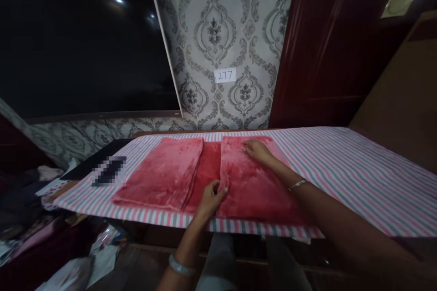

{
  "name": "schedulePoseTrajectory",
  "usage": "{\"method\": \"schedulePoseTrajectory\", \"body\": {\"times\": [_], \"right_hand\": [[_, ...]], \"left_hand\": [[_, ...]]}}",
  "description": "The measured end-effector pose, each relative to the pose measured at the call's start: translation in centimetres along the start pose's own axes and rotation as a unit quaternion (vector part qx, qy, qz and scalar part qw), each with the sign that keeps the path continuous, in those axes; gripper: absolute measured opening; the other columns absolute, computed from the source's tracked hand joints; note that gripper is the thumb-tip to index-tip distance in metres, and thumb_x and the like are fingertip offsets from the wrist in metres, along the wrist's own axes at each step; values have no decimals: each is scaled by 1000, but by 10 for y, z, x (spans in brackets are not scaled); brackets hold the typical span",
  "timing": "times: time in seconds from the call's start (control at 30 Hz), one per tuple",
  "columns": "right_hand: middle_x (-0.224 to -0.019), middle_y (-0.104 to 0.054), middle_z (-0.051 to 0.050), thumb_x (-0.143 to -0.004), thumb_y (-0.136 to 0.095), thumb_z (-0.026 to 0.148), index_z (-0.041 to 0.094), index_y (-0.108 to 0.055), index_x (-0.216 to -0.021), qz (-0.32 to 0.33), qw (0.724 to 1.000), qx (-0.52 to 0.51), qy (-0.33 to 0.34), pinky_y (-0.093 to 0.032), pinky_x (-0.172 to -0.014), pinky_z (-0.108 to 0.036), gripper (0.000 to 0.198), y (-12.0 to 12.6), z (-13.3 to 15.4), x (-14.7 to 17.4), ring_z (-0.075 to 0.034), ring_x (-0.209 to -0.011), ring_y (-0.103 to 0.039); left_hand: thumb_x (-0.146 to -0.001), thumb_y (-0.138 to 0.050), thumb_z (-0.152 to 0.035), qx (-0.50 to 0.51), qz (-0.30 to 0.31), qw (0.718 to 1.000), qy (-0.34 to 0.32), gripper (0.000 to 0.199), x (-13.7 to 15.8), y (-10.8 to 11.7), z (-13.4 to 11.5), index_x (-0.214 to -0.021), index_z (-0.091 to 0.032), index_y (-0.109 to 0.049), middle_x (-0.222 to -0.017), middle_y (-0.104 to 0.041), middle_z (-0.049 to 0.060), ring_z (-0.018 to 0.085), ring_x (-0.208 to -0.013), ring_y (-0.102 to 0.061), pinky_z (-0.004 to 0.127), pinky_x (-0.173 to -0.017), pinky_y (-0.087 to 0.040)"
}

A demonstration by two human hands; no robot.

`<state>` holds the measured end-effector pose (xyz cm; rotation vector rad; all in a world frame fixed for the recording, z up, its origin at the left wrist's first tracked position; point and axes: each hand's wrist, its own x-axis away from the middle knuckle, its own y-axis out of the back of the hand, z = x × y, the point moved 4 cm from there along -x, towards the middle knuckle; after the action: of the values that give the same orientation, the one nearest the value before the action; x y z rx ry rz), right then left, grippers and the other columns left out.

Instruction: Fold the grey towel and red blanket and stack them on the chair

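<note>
A red-pink plush blanket [164, 168] lies on a striped cloth, with its two sides folded inward. A strip of its deeper red underlayer shows between the left and right flaps. My left hand [210, 200] is closed on the inner edge of the right flap, near the front, pinching it between thumb and fingers. Farther back, my right hand [258, 150] rests on top of the same flap, its fingers stretched out over the plush near the far edge.
The striped cloth [341, 168] covers the table. A pixelated dark object [109, 171] lies left of the blanket. Behind stand a large television [85, 45] and a patterned wall with a "277" paper label [225, 75]. Clothes and bags [71, 275] pile up at lower left.
</note>
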<state>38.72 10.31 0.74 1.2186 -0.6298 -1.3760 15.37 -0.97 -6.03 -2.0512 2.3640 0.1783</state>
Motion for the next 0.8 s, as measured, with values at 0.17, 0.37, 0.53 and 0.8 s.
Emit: {"method": "schedulePoseTrajectory", "body": {"times": [0.17, 0.37, 0.53, 0.8], "right_hand": [[-136, -63, -13, -95, -52, 31, 17, -63, -135, 11, 1000, 18, -7, -44, -107, -38, 43, -19, -4, -58, -26, -127, -59], [-133, -65, -15, -96, -48, 42, 19, -64, -132, 53, 998, 13, -29, -46, -102, -43, 46, -50, -12, -109, -29, -122, -61], [-96, -76, -9, -91, -52, 47, 19, -75, -95, 90, 995, -29, -15, -48, -76, -30, 36, -71, -14, -133, -22, -87, -68], [-66, -58, 1, -93, -39, 38, 18, -55, -65, 51, 993, -105, 22, -35, -60, -24, 38, -83, -6, -145, -13, -64, -50]], "left_hand": [[-61, -81, -62, 12, -2, 1000, 10, 52, 3, 1, 7, -84, -16, -69, -81, -68, 5, 22, -82, -61, 31, -73, -48], [-64, -80, -59, 19, -11, 999, 40, 51, 8, 1, 16, -90, -16, -73, -90, -71, 8, 27, -91, -64, 35, -82, -51], [-62, -82, -58, 0, -41, 996, 75, 54, 12, 2, 23, -96, -17, -75, -97, -73, 10, 29, -96, -65, 36, -87, -52], [-63, -80, -61, -1, -59, 993, 101, 47, 25, 3, 36, -88, -21, -74, -93, -73, 8, 29, -97, -65, 34, -85, -53]]}}
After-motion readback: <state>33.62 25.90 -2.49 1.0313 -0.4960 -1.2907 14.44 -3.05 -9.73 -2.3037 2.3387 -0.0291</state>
